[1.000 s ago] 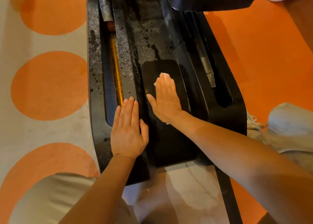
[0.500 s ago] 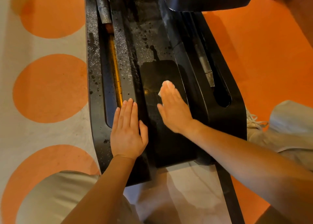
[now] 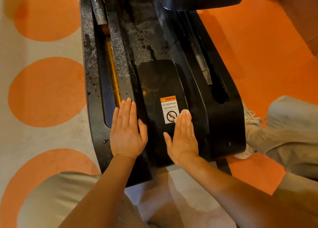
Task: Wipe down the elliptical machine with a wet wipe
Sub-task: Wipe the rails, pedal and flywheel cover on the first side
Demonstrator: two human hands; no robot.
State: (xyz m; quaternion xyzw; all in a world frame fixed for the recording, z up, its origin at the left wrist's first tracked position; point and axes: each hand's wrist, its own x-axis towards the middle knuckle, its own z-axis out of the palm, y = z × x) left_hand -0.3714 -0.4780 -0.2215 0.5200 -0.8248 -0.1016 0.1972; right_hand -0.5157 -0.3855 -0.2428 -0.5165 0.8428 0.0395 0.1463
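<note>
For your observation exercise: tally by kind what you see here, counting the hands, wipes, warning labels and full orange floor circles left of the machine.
Hands: 2, left hand and right hand
Wet wipe: 1
Warning label: 1
Orange circles: 3
Total: 7

Glossy black elliptical machine base [image 3: 154, 76], speckled with droplets, lies under both flat grips. A white wet wipe [image 3: 186, 112] peeks from beneath the right grip's [image 3: 183, 138] fingertips, beside a warning sticker [image 3: 169, 107].

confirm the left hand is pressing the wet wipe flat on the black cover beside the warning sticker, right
Not quite: the head view shows the right hand pressing the wet wipe flat on the black cover beside the warning sticker. The left hand holds no wipe.
</note>
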